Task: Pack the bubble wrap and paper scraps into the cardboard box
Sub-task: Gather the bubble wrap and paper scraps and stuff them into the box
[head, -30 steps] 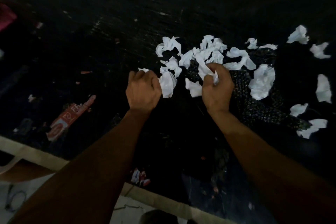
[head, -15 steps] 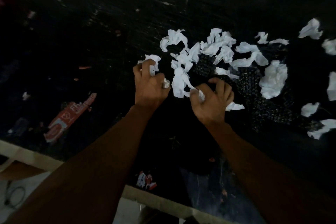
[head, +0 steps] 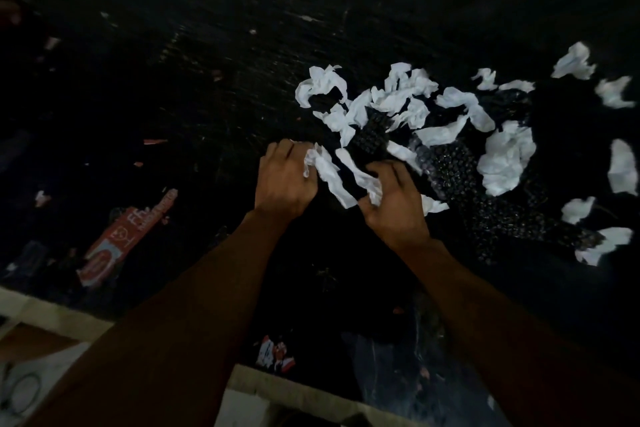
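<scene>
Black and scuffed, the work surface (head: 214, 87) fills nearly the whole view, with a pale lip along its near edge. A dark sheet of bubble wrap (head: 460, 177) sprawls from the middle towards the right edge, knobbly and faintly glossy, its bubbles catching small glints. White paper scraps (head: 401, 94) are strewn over and around it: torn, thin, softly creased pieces, some twisted into ribbons. The biggest wad (head: 505, 159) sits on the wrap.

At the heap's left rim the left hand (head: 284, 184) is curled round a crumpled scrap (head: 313, 159). Just beside it, the right hand (head: 394, 204) pinches a long paper strip (head: 367, 184), and another white piece pokes out beneath its palm. A red printed label (head: 117, 243) lies flat near the left edge, well apart from the heap. The cardboard box cannot be made out with any certainty.

The step in hand looks like gathering. It would probably go best by raking the loose paper inward onto the wrap, then folding the wrap round it as a pouch. Such light scraps will likely slip from a loose fist or flutter off, so full, firm handfuls suit them.
</scene>
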